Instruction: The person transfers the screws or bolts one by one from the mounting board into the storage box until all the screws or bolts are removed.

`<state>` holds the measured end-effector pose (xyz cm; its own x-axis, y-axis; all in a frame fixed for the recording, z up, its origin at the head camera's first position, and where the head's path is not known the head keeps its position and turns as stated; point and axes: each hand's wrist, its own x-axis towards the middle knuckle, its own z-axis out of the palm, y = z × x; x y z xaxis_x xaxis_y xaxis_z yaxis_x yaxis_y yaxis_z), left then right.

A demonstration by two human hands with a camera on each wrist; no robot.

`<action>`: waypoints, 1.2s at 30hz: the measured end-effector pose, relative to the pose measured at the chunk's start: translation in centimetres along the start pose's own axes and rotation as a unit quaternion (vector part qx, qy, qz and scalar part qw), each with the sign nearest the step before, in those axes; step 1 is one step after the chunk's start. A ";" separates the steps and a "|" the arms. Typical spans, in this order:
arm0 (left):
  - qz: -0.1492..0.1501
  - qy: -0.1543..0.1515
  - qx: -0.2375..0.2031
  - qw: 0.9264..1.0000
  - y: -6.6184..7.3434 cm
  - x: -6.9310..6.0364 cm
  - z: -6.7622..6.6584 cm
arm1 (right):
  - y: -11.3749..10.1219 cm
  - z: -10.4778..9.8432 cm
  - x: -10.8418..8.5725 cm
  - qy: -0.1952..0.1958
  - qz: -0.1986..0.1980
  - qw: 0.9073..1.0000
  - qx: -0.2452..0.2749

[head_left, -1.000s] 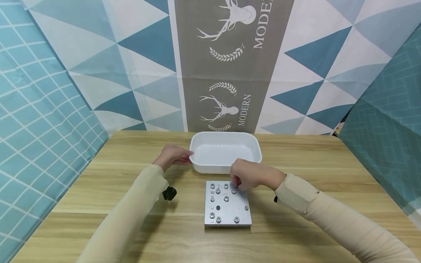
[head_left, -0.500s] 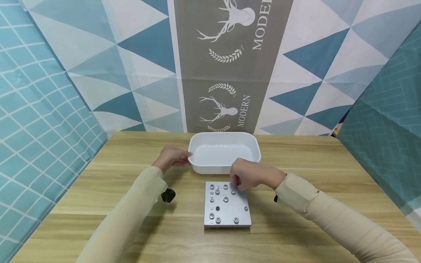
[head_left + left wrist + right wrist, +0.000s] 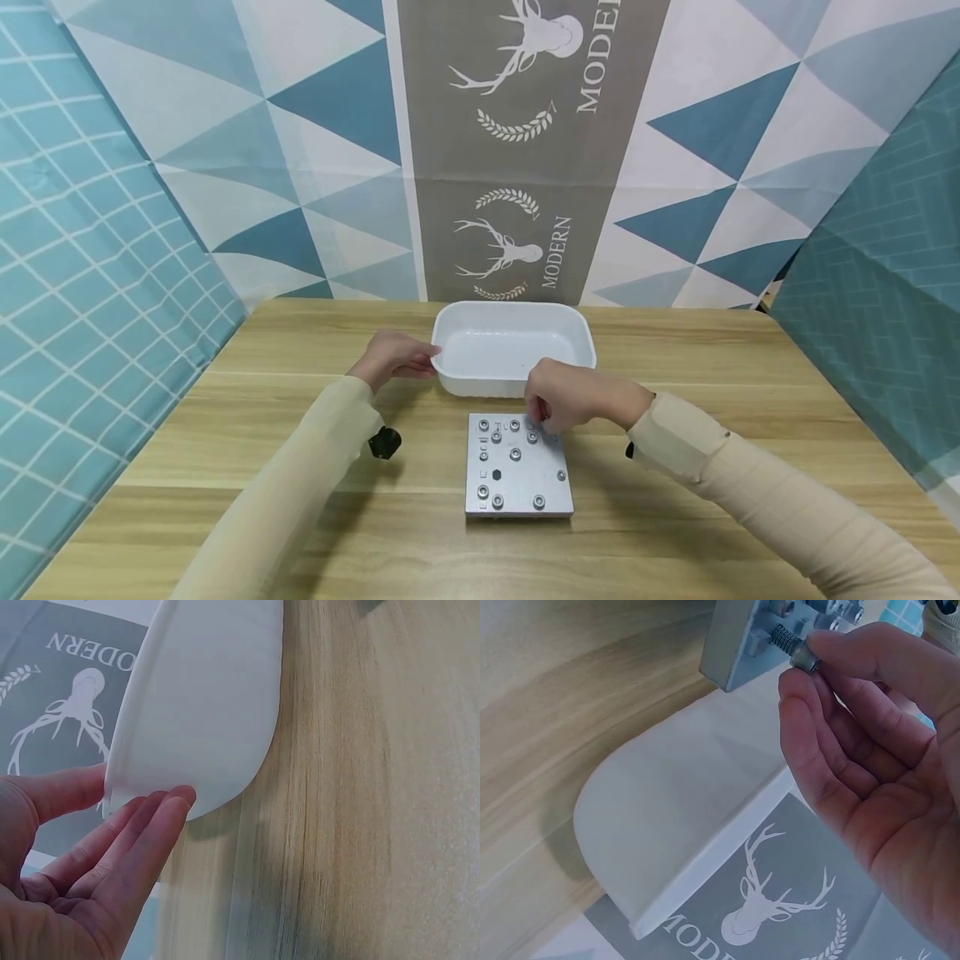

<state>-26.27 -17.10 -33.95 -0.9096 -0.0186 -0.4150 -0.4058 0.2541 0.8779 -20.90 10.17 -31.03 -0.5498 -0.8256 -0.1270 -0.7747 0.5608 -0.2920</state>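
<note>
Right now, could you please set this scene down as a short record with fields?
Left hand: holds the left end of a white, rounded rectangular tray
Right hand: pinches a silver, round-headed metal screw over the plate's far right corner
Screw threads: partly exposed; seating depth unclear
Plate: silver rectangular metal plate, bearing several screws, lying nearer the person than the tray
Surface: light wood-grain table
Backdrop: blue, white and grey patterned fabric

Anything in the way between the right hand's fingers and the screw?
Nothing visible: the right hand pinches the screw directly by its head, at the metal plate. The white tray sits beyond the plate, not between.
</note>
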 end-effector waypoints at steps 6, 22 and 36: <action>-0.001 -0.003 0.001 1.000 0.0 0.0 -0.1 | -0.2 -0.4 0.0 0.002 -0.007 1.000 -0.005; -0.001 -0.001 0.008 1.000 0.0 -0.1 -0.1 | -0.6 -1.5 0.0 0.001 -0.006 1.000 -0.012; -0.002 -0.002 0.011 1.000 0.1 0.1 0.0 | -0.3 -3.1 0.5 0.014 -0.006 1.000 -0.026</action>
<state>-26.36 -17.13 -33.92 -0.9073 -0.0159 -0.4201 -0.4079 0.2750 0.8706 -21.91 9.79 -28.09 -0.5480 -0.8308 -0.0974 -0.7961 0.5537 -0.2444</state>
